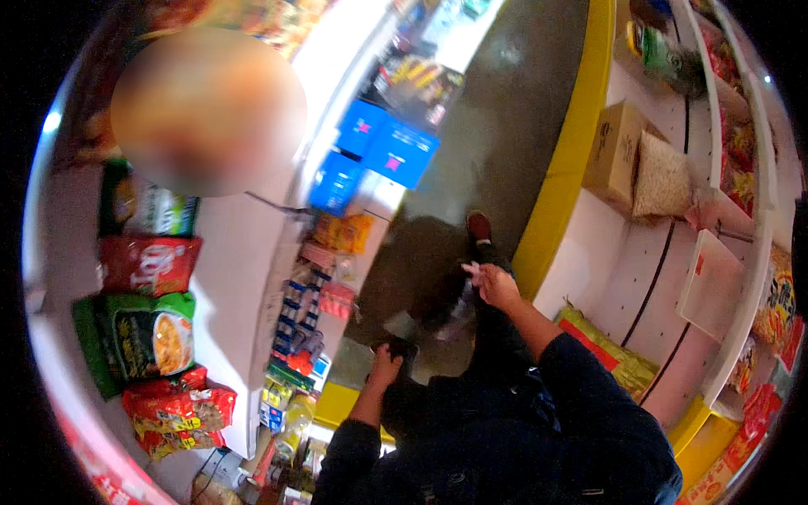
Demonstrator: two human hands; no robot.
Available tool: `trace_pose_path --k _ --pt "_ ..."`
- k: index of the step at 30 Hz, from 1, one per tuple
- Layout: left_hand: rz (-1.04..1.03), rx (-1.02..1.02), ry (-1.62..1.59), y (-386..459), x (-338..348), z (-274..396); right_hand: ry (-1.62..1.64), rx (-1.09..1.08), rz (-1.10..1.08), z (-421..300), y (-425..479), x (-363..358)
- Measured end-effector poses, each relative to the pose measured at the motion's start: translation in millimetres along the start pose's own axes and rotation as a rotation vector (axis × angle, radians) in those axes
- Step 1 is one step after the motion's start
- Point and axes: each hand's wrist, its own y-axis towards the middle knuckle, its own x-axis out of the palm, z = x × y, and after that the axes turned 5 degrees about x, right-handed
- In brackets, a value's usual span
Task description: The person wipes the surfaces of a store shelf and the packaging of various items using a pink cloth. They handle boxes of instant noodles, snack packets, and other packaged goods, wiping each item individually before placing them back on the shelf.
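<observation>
My left hand (382, 366) is low in front of me, its fingers curled on a dark object (406, 355) too blurred to name. My right hand (495, 286) is held out over my right leg, with the fingers bent and a small pale pinkish thing (470, 269) at their tips. What that thing is cannot be made out. Below the hands is the grey floor (499, 120) of a narrow shop aisle, and a dark red shoe (478, 226) of mine shows ahead of the right hand.
Left, a shelf carries blue boxes (401, 151) and small packets (341, 233); bagged snacks (151, 334) stand farther left. A blurred round patch (208, 113) covers the upper left. Right, yellow-edged shelving (555, 183) holds a cardboard carton (615, 151), a beige bag (661, 177) and a yellow-green sack (606, 350).
</observation>
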Motion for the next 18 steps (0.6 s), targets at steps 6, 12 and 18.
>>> trace_pose_path --k 6,12,18 --pt "-0.123 0.046 0.325 96.2 51.9 116.9 -0.043 0.018 0.226 71.7 -1.7 34.5" --pt "-0.150 0.105 0.441 248.4 101.2 75.2 -0.072 0.197 0.189 68.1 -20.1 52.5" --pt "-0.481 0.052 0.244 329.1 124.2 35.8 -0.016 0.268 0.241 80.2 -23.1 58.4"
